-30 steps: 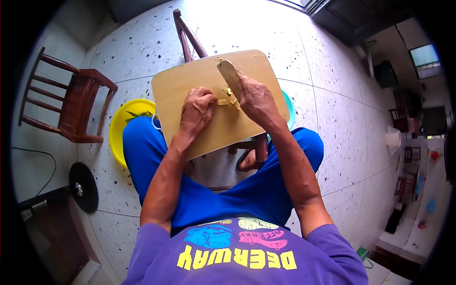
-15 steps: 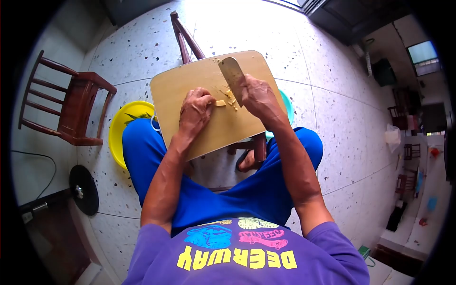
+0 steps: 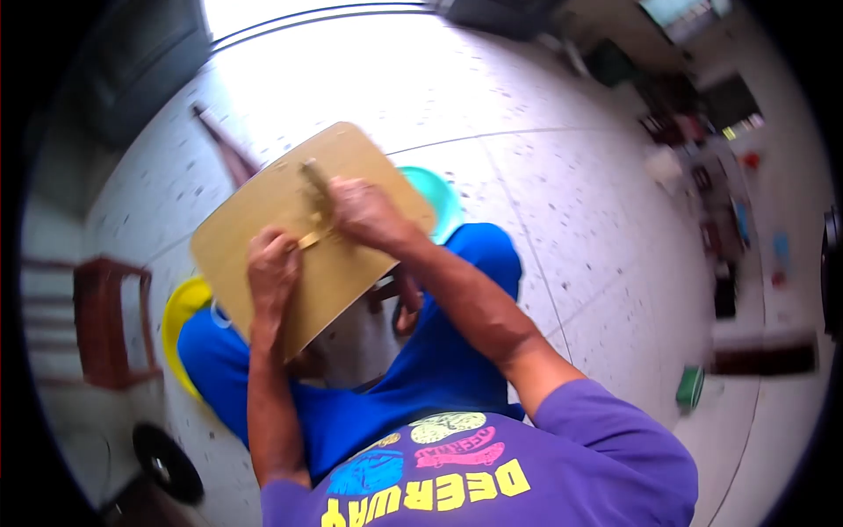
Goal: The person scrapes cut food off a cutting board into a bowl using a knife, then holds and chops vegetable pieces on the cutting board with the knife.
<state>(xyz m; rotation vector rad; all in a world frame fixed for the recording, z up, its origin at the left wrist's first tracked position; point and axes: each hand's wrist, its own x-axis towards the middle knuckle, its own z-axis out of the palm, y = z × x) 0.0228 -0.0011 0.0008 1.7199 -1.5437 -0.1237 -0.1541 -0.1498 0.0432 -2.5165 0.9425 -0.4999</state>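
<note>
My right hand (image 3: pixel 364 211) is closed round the handle of a cleaver (image 3: pixel 314 186), its blade turned nearly edge-on and smeared by motion. Under and beside the blade, small yellow cut bits (image 3: pixel 320 220) lie on the wood-coloured cutting board (image 3: pixel 250 215). My left hand (image 3: pixel 274 262) rests on the board with curled fingers, the tips pinching the end of a pale yellow food piece (image 3: pixel 309 239). That piece points toward the cleaver; its exact kind is too blurred to tell.
Beneath the board's right side sits a turquoise basin (image 3: pixel 430 195); a yellow basin (image 3: pixel 183 321) stands beside my left knee. A brown wooden chair (image 3: pixel 110 321) is at the left, near a black disc (image 3: pixel 167 463). A wooden leg (image 3: pixel 224 145) juts out past the board. Speckled tiles cover the floor.
My view has swung, so the board and both hands appear farther left and tilted. The cleaver blade now looks more edge-on. Both hands keep their hold.
</note>
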